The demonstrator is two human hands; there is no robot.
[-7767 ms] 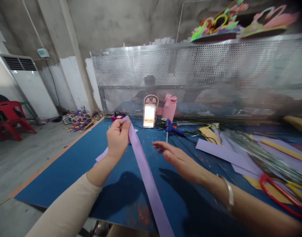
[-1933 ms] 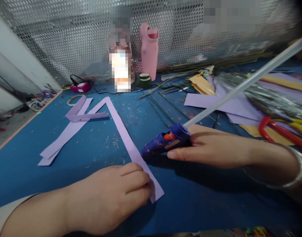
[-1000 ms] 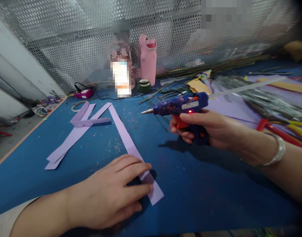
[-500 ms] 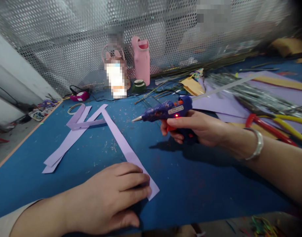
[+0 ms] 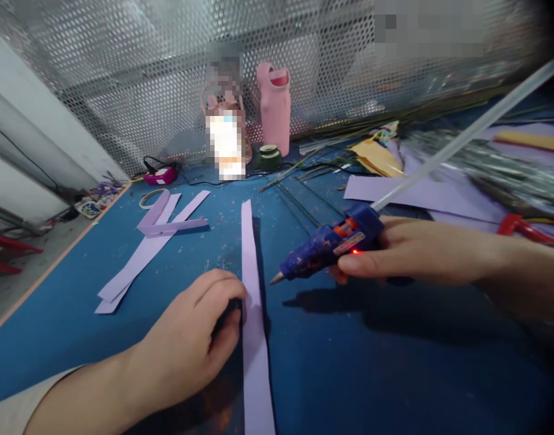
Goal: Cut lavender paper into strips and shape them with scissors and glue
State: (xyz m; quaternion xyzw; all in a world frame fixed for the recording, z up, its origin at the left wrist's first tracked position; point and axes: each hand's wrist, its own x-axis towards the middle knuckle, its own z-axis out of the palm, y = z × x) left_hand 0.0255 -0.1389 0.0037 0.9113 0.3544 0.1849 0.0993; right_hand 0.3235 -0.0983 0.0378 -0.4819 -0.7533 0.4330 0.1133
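My right hand (image 5: 394,254) is closed around a blue hot glue gun (image 5: 322,248), its red light lit and a long clear glue stick (image 5: 458,139) rising out of the back. The metal nozzle points down and left, a little to the right of a long lilac paper strip (image 5: 254,326) and apart from it. At that strip's left edge, the curled fingers of my left hand (image 5: 204,326) grip it, with the fingertips partly hidden. The strip runs from mid-table past the front of the view.
Several lilac strips (image 5: 141,260) lie crossed at the left beside a tape roll (image 5: 153,198). Along the back stand a pink bottle (image 5: 275,115), a green tape roll (image 5: 269,157) and a magenta box (image 5: 160,176). Lilac sheets (image 5: 421,193) and red-handled pliers (image 5: 519,229) lie at the right.
My left hand has shifted from lying on the strip's near end to gripping its edge. The strip has moved nearer and turned straighter. The glue gun has come lower, towards the strip.
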